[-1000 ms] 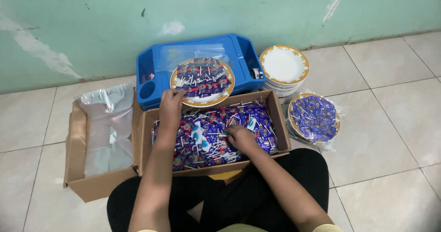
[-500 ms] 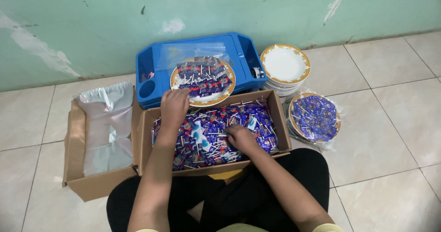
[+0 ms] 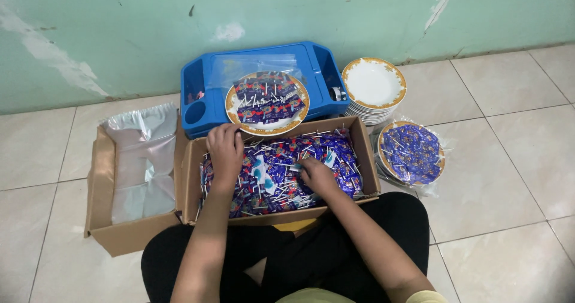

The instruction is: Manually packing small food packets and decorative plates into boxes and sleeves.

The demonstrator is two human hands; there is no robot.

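Pale floor tiles meet a green wall, and a person sits on them with both hands in a cardboard box [image 3: 190,177] of blue-wrapped lollipops [image 3: 281,171]. Fingers first: the left hand [image 3: 225,148] lies curled, knuckles up, over the sweets at the box's 10 o'clock corner; whether it grips any I cannot tell. The right hand [image 3: 316,175] is cupped on the heap at about 3 o'clock from the left, fingertips buried among the white sticks. Gathering well probably means pinching sticks together, not wrappers. At 12 o'clock, a part-filled plate [image 3: 266,101] sits on a blue tray [image 3: 200,96]; at 3 o'clock lies a wrapped plate [image 3: 411,152], with 1 stack of empty plates [image 3: 374,86] beyond.
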